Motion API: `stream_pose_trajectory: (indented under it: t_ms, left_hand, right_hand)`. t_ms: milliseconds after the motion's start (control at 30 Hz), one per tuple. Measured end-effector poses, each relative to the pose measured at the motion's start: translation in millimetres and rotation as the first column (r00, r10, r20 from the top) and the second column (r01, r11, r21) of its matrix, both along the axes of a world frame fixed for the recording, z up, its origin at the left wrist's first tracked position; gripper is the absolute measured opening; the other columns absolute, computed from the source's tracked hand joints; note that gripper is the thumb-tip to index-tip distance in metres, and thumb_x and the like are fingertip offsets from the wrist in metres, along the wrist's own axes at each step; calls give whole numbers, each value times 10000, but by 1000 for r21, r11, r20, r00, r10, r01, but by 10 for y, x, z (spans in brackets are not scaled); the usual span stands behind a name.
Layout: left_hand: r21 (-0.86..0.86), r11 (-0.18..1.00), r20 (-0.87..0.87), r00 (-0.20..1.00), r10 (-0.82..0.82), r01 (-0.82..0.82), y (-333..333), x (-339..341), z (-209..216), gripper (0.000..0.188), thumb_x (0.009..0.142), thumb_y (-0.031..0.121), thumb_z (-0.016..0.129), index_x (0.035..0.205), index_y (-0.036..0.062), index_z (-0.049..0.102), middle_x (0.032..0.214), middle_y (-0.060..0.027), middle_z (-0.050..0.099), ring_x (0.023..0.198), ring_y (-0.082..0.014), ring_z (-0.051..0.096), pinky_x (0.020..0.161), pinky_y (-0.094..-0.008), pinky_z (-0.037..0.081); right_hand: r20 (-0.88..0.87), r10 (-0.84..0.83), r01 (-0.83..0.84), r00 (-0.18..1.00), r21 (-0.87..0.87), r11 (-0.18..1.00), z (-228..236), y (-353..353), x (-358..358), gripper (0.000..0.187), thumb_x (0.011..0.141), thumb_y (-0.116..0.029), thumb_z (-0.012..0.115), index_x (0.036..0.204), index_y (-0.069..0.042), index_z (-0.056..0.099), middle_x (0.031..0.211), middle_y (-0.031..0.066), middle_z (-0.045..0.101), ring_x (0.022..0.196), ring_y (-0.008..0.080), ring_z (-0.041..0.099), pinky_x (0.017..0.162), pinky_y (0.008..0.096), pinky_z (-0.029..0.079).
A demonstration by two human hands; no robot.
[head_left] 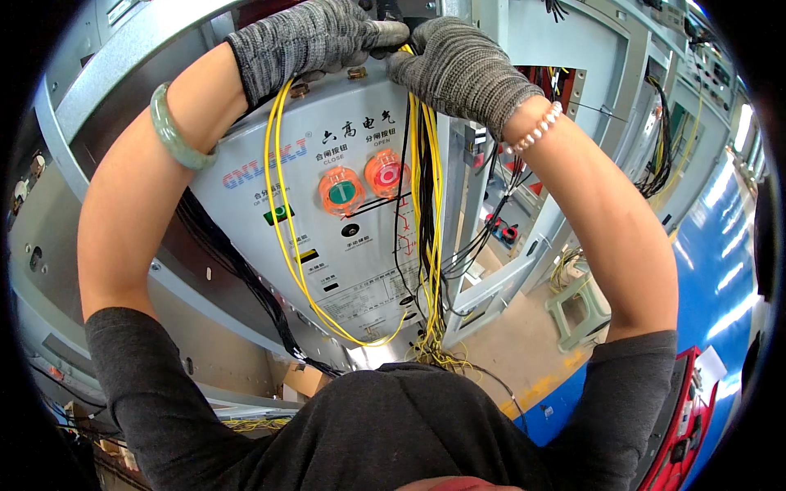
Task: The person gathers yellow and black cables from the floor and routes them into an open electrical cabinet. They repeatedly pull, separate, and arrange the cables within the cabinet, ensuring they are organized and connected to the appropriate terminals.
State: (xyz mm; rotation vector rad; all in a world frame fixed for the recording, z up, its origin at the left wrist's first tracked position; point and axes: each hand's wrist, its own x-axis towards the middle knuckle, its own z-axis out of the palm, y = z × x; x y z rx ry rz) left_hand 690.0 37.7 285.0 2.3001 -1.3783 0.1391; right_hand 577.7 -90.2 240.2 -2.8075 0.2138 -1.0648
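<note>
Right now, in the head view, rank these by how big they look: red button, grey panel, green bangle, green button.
1. Grey panel, by far the largest.
2. Green bangle.
Unranked, both smaller: the green button and red button, each with its orange surround, look about alike.

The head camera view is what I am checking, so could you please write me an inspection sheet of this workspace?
Surface: upright grey metal panel with a round green button and a round red button.
Job's things: thin yellow wire loop hanging before the panel.
Clutter: pale green plastic stool on the floor, to the right.
Hands: left hand and right hand, in grey knitted gloves, at the panel's top; grip unclear.
Cables: black cable bundle left of the panel; black-and-yellow wire bundle down its right side.
Surroundings: shiny blue floor, far right.
</note>
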Motion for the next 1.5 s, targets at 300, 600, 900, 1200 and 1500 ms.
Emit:
stream_pose_trajectory:
  t_ms: [300, 600, 900, 1200, 1500]
  left_hand:
    - [58, 996, -94, 994, -59, 65, 13, 7, 29, 439, 892, 481, 537, 793, 57, 598, 541, 27, 475, 416, -56, 412, 373, -217, 355]
    - [69, 966, -267, 937, -224, 251, 195, 16, 79, 248, 900, 266, 590, 954, 24, 575, 701, -14, 570, 544, -68, 508, 466, -228, 457]
    - [-156, 893, -820, 450, -355, 421, 291, 210, 146, 445, 841, 314, 618, 1076, -62, 588, 810, -140, 635, 641, -188, 636, 574, -307, 556]
    - [-115, 873, -617, 654, -437, 474, -43, 370, 36, 333, 855, 262, 642, 1081, 20, 610, 854, -64, 633, 715, -135, 590, 630, -229, 485]
    - [-244, 939, -940, 179, -291, 244, -149, 359, -54, 322, 920, 368, 543, 982, 55, 587, 665, -38, 596, 508, -77, 560, 416, -178, 426]
  right_hand:
    - [101, 453, -383, 886, 711, 590, -53, -110, -77, 325, 890, -297, 584, 935, 24, 604, 773, 118, 640, 678, 182, 644, 659, 334, 568]
    - [207, 470, -366, 858, 889, 277, -81, -164, -76, 310, 929, -380, 523, 887, -75, 558, 574, -71, 400, 430, 45, 346, 357, 229, 344]
    - [175, 504, -313, 846, 928, 203, -8, -307, -130, 329, 909, -411, 534, 932, -84, 570, 537, -97, 335, 410, 28, 296, 345, 205, 245]
    - [244, 500, -324, 831, 943, 78, -37, -302, -111, 261, 933, -374, 506, 866, -124, 527, 521, -90, 332, 390, 29, 307, 321, 207, 263]
    - [264, 415, -309, 871, 950, 45, 9, -106, -193, 267, 944, -356, 482, 884, -101, 531, 541, -80, 394, 394, 37, 345, 324, 200, 304]
